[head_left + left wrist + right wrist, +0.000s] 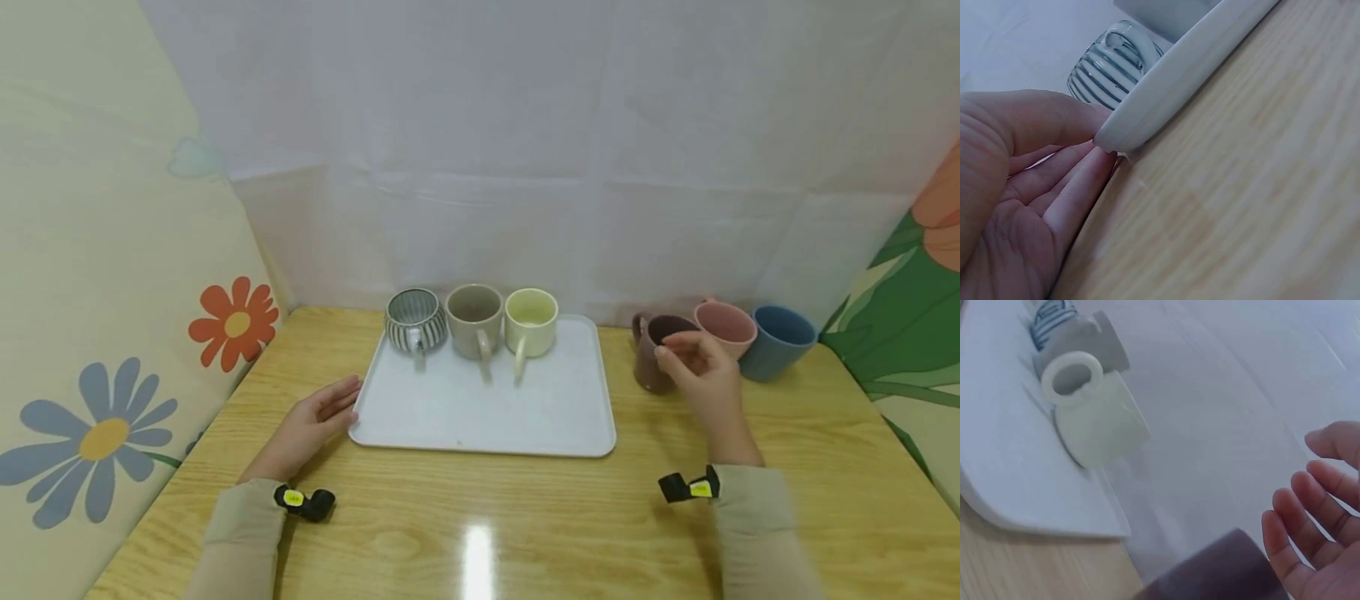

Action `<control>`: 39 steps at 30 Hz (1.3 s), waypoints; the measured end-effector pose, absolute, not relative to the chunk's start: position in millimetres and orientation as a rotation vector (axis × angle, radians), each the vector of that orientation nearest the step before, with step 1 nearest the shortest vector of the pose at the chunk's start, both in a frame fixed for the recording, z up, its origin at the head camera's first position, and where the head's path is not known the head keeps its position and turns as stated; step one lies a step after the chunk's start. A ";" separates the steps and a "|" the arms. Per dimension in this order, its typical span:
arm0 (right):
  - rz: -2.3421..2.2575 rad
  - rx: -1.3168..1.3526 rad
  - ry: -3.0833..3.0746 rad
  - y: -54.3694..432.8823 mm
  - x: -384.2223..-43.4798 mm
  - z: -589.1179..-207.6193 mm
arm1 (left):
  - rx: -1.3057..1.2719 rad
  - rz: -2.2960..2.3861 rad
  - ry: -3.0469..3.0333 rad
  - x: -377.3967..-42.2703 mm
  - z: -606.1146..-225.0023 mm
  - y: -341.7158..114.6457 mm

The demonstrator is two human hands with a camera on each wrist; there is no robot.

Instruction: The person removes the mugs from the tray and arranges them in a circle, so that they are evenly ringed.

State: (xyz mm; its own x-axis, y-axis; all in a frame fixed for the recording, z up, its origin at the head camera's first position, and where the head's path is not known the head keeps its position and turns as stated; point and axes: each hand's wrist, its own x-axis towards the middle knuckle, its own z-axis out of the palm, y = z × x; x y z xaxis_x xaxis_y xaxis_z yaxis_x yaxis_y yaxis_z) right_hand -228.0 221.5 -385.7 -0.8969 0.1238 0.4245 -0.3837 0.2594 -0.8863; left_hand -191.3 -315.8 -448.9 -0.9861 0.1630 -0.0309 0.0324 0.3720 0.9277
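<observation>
At the left edge of a white tray (480,417), my left hand (311,425) pinches the rim between thumb and fingers; the left wrist view shows the thumb (1054,122) against it. Along the tray's back stand a striped cup (415,321), a grey-brown mug (474,325) and a pale yellow mug (531,321), their handles toward me. My right hand (708,375) hovers over a dark purple mug (652,367) right of the tray. Its fingers (1319,509) bend loosely and hold nothing. That hand partly hides the purple mug in the head view.
A pink mug (726,325) and a blue cup (778,342) stand behind and right of my right hand, close together. White cloth (480,167) hangs behind the wooden table (420,517). Flower-patterned cloth (97,275) hangs at the sides.
</observation>
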 end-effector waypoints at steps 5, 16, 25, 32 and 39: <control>1.713 0.311 -2.112 200.5 -229.6 -389.8 | 0.177 1.689 2.505 -190.7 -448.2 -317.1; 2.051 0.170 -2.106 144.0 -229.2 -399.4 | 0.251 1.746 2.488 -188.3 -452.9 -313.9; 2.334 0.092 -2.127 96.0 -239.9 -417.8 | 0.215 1.749 2.483 -186.2 -452.5 -311.5; 2.351 -0.036 -2.140 72.0 -252.9 -423.7 | 0.200 1.753 2.468 -190.2 -454.4 -314.2; 2.396 -0.187 -2.191 51.5 -262.2 -429.5 | 0.191 1.739 2.484 -189.3 -451.9 -316.1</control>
State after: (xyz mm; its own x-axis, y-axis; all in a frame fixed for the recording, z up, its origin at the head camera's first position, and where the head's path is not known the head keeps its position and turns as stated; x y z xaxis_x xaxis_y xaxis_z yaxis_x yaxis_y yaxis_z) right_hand -262.2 51.5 -429.5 -0.9873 -0.0043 -0.1590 0.1587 -0.0888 -0.9833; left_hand -189.3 -316.1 -451.9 -0.9867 0.1620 -0.0125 0.0436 0.3385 0.9400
